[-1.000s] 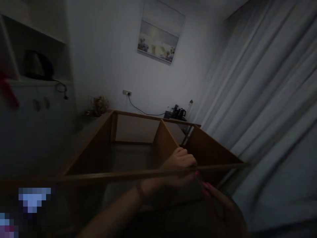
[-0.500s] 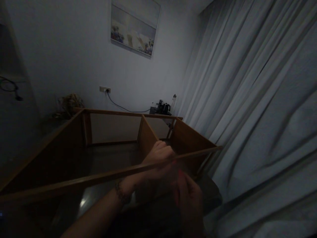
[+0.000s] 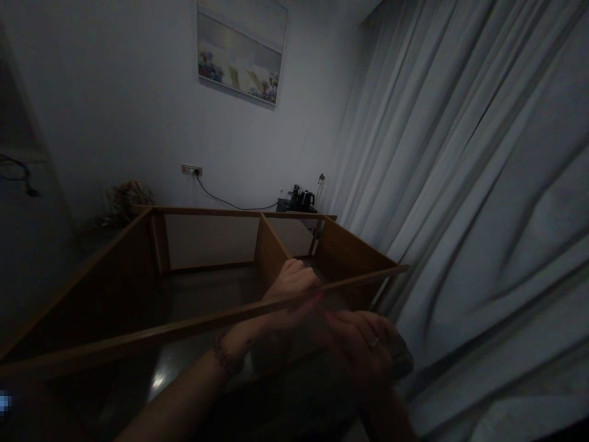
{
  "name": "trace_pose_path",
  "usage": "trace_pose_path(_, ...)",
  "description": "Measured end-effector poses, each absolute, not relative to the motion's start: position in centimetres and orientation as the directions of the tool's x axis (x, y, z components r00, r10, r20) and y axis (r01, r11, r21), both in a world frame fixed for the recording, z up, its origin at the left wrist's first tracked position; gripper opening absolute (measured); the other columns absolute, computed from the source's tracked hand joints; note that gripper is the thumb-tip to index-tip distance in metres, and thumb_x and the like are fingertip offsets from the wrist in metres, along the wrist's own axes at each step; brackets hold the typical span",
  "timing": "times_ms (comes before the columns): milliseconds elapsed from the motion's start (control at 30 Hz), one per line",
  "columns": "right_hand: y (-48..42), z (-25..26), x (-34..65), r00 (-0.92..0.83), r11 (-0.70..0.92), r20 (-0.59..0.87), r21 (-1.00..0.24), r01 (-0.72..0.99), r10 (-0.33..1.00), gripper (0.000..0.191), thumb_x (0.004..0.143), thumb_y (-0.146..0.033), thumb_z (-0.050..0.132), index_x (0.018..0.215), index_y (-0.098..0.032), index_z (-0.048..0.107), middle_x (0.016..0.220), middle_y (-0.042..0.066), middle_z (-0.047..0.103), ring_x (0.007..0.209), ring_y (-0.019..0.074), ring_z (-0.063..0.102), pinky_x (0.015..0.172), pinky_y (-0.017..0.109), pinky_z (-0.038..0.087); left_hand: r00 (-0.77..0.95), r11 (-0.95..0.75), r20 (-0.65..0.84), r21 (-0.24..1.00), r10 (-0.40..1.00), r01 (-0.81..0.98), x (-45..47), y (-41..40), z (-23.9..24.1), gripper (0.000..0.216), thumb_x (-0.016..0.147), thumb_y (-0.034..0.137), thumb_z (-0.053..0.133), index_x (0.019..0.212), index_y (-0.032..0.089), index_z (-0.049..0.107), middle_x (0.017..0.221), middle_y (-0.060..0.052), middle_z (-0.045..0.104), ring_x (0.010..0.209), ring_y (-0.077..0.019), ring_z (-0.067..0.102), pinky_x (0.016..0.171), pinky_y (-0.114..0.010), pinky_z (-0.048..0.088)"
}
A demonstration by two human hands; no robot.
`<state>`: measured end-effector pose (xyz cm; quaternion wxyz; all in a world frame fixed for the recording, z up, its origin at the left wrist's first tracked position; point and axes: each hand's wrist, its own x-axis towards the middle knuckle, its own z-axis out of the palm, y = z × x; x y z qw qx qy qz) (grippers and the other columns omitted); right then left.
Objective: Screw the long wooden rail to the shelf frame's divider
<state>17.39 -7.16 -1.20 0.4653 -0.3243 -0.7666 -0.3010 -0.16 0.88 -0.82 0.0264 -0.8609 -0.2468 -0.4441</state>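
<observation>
A brown wooden cabinet frame lies open on the dark floor, with a divider panel in its middle. My left hand reaches over the frame's near rail and curls its fingers around the rail where it meets the divider. My right hand is just below and to the right of the rail, fingers bent around a dark object that I cannot make out. A ring shows on one finger. The room is dim.
Grey curtains hang along the right side, close to the frame's right end. A picture hangs on the back wall above a socket with a cable. A small kettle set stands behind the frame.
The view has swung right and steadied. My left hand stays on the near rail. My right hand has risen and turned beside it, fingers now curled around something dark.
</observation>
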Motion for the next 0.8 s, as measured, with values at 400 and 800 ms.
trace_pose_path(400, -7.7, -2.1, 14.0, -0.076, 0.602, 0.772, -0.426, 0.676, 0.631, 0.052, 0.104, -0.024, 0.026, 0.06, -0.021, 0.052, 0.053, -0.004, 0.056, 0.052, 0.0119, 0.053, 0.065, 0.029, 0.034, 0.467, -0.879, 0.782, 0.21, 0.414, 0.428, -0.3, 0.0, -0.1, 0.021, 0.093, 0.032, 0.036, 0.078, 0.021, 0.044, 0.074, -0.003, 0.053, 0.078, -0.0199, 0.046, 0.077, -0.038, 0.035)
trace_pose_path(800, -7.6, -2.0, 14.0, 0.055, 0.515, 0.889, -0.312, 0.798, 0.454, 0.048, 0.101, -0.027, 0.039, 0.055, -0.02, 0.051, 0.047, -0.003, 0.053, 0.044, 0.0112, 0.045, 0.061, 0.029, 0.033, 0.475, -0.881, 0.785, 0.182, 0.398, 0.437, -0.3, 0.2, -0.2, 0.017, 0.092, 0.03, 0.038, 0.079, 0.02, 0.044, 0.074, -0.002, 0.054, 0.077, -0.0197, 0.046, 0.076, -0.037, 0.035)
